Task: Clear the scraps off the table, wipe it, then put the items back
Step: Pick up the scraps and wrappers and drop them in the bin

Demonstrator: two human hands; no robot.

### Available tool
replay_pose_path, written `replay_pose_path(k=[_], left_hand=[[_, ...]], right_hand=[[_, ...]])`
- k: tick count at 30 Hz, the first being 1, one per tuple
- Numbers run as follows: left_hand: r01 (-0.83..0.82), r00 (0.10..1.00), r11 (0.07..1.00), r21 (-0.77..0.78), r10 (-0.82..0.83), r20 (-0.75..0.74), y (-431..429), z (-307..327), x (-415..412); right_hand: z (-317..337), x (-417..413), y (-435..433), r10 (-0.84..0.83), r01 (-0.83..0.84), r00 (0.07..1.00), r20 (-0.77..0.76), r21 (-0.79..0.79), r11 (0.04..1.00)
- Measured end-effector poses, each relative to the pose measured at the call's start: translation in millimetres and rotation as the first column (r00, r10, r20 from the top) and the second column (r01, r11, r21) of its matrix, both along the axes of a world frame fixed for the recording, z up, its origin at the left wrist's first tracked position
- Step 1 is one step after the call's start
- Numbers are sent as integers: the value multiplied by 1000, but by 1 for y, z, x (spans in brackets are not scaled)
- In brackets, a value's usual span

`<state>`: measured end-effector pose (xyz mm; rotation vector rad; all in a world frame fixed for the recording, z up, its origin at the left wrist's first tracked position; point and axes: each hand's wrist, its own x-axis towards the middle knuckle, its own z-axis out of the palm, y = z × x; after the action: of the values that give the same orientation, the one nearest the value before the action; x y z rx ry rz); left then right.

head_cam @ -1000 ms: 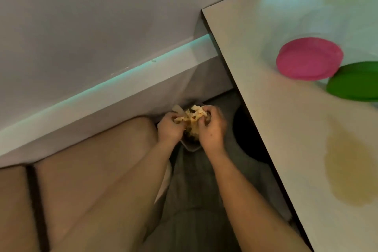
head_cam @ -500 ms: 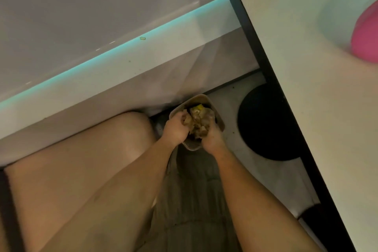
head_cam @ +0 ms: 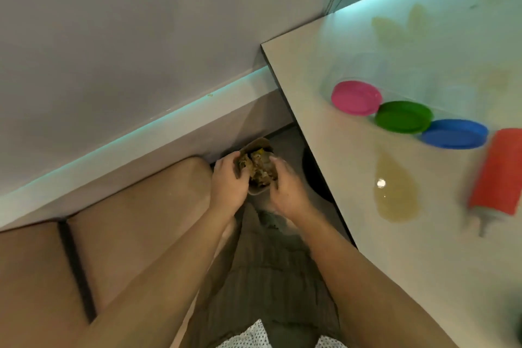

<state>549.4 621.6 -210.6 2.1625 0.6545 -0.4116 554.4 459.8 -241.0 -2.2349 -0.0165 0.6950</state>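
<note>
Down on the floor beside the table, a small grey bin [head_cam: 257, 193] holds a heap of brownish scraps [head_cam: 257, 168]. My left hand [head_cam: 228, 182] and my right hand [head_cam: 285, 191] are over the bin, one on each side. Their fingers curl round the heap of scraps between them. The white table [head_cam: 353, 234] fills the right side. On it lie a yellowish puddle [head_cam: 395, 198], a pink lid [head_cam: 356, 97], a green lid [head_cam: 404, 117], a blue lid [head_cam: 454, 133] and a red squeeze bottle [head_cam: 504, 172] on its side.
The table's dark edge [head_cam: 308, 147] runs close to my right forearm. A black round base [head_cam: 312, 175] sits under the table next to the bin. A wall with a lit skirting [head_cam: 141, 127] is behind the bin. A beige rounded surface [head_cam: 127, 220] lies at the left.
The view has swung back to the right, so the lids, bottle and puddle show again. Both hands stay at the bin, and the scraps sit lower between them than a second ago.
</note>
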Motion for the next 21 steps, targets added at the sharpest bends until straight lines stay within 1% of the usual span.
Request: replay_pose_path(k=[2,5,7,9,11,14,17,21], left_hand=[[48,997,999,26,-49,52,-11,42,-10],[148,982,989,21,-150,114,-32,94,-29],[213,965,977,14,-213,156,-49,122,-43],[270,945,963,23,-269,186,-71,146,-57],[323,920,946,25,-320,226,-97,164,-73],[443,860,896,32,-435,267,-143,178,-100],[544,809,839,3,-525,266,-193,180,-137],[633,739,774,-17,-597,313,-262,183,-203]], right_hand=[[51,-11,-18,40,-41,999,30,16,999],[121,-36,-54,57,-59,989,134,7,998],[159,-59,-82,33,-40,977,210,30,999],[186,-87,-111,-29,19,964,265,38,999],[205,-116,-143,-121,111,944,308,47,993],[222,-166,-194,-245,243,900,361,52,969],[232,-225,-244,-339,355,849,407,37,934],[234,-316,-310,-433,467,787,440,35,884]])
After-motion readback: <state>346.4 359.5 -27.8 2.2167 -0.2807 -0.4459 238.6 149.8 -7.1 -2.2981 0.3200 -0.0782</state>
